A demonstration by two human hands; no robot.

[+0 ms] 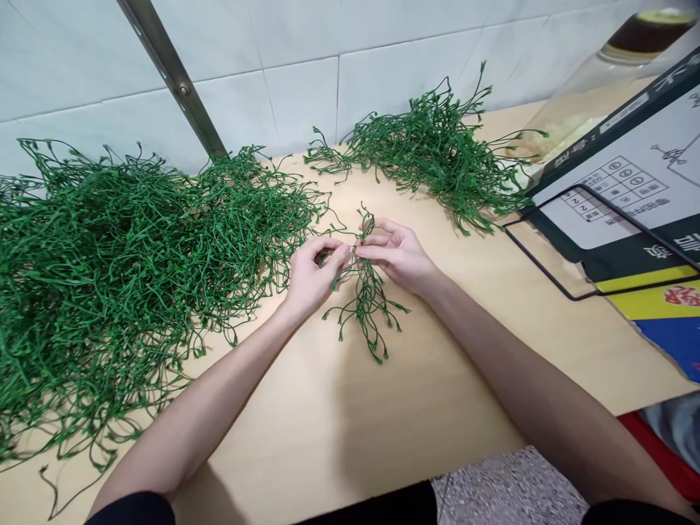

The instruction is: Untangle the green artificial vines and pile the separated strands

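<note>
A small bunch of thin green artificial stems [367, 295] hangs between my two hands, above the middle of the table. My left hand [314, 270] pinches at the bunch's upper part, thumb and forefinger together. From the other side, my right hand [398, 255] grips the same bunch with thumb and fingers. Small tips branch at the stem ends, and a few stick up over my fingers. To the left spreads a large tangled pile of the same green stems [136, 255]. A smaller heap of green stems [432, 153] lies beyond my right hand, near the wall.
A printed cardboard box [617, 175] and a black wire frame [539, 270] stand at the right. Behind them is a clear jar with a dark lid [645, 36]. White wall tiles [300, 95] and a metal post [175, 80] border the wooden table [289, 445] at the back.
</note>
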